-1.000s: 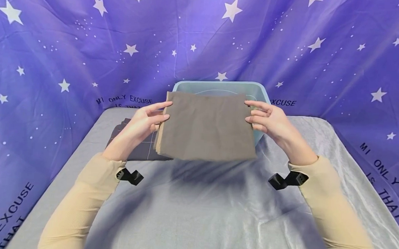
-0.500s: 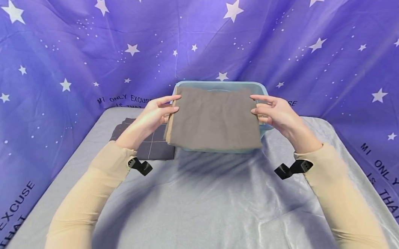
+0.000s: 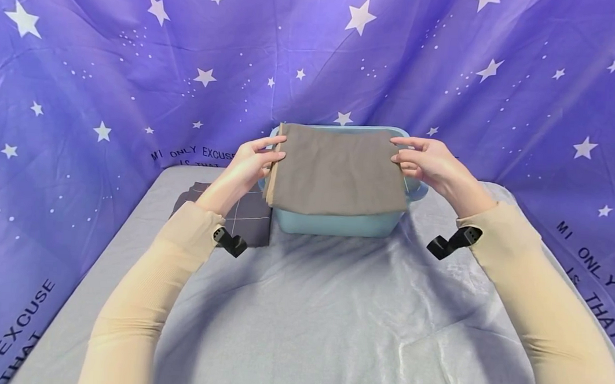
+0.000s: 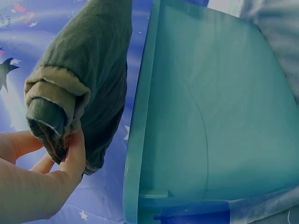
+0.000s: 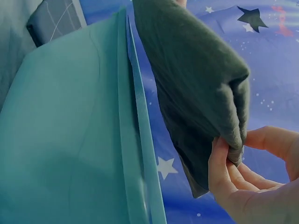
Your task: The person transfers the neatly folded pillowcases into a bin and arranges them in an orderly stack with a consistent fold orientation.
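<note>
A folded grey-brown cloth (image 3: 340, 170) with tan layers along its left edge is held up over a light blue plastic bin (image 3: 337, 225). My left hand (image 3: 250, 161) pinches its left edge between thumb and fingers. At the right edge, my right hand (image 3: 429, 160) pinches it the same way. In the left wrist view, the left hand (image 4: 51, 177) grips the rolled layers of the cloth (image 4: 88, 60) above the rim of the bin (image 4: 210, 93). The right wrist view shows the right hand (image 5: 266, 177) on a folded corner of the cloth (image 5: 191, 79). The bin's inside is mostly hidden.
A dark folded cloth with thin pale lines (image 3: 249, 218) lies left of the bin, partly behind the left arm. Grey velvety fabric (image 3: 321, 320) covers the table. A purple curtain with white stars (image 3: 315, 41) hangs behind and at both sides.
Both hands have moved forward, up in the view and slightly right with the folded cloth. It has gone from in front of the bin to over it, and the bin's front wall now shows below.
</note>
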`<state>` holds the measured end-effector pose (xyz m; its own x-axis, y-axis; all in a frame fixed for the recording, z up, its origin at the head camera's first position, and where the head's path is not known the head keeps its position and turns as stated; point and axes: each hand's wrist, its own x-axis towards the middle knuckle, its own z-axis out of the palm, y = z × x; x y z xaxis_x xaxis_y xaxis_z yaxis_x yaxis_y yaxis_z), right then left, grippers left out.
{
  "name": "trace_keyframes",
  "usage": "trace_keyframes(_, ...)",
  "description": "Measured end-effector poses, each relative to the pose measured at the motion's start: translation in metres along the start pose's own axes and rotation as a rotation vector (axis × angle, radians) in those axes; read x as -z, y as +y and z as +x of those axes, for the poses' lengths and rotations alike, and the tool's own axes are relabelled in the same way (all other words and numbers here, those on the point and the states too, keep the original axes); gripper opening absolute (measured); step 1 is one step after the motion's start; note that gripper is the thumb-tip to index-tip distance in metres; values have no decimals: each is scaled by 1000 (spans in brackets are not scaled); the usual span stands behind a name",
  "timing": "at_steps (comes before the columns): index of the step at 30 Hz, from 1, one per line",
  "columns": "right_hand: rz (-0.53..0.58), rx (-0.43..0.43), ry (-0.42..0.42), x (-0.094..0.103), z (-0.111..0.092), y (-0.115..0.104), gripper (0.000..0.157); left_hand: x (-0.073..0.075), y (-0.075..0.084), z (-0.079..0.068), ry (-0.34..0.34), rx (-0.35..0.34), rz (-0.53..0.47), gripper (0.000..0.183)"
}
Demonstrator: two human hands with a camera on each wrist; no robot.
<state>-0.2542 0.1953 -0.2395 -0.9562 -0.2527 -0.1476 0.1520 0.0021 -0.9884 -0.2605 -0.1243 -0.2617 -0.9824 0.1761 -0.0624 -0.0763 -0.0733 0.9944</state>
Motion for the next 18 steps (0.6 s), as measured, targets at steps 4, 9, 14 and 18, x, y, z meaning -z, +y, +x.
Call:
trace_keyframes(4, 19, -16, 0, 2, 5, -4, 57, -3, 2, 8, 26, 1, 10, 43)
trace_keyframes(9, 45, -34, 20, 4, 12, -8, 59, -7, 4, 17, 43, 15, 17, 43)
trace_keyframes(14, 42, -66, 46, 7, 18, -12, 60, -11, 6, 26, 73, 31, 50, 43)
trace_keyframes(18, 1, -81, 74, 8, 23, -16, 58, -13, 6, 33, 116, 31, 52, 41)
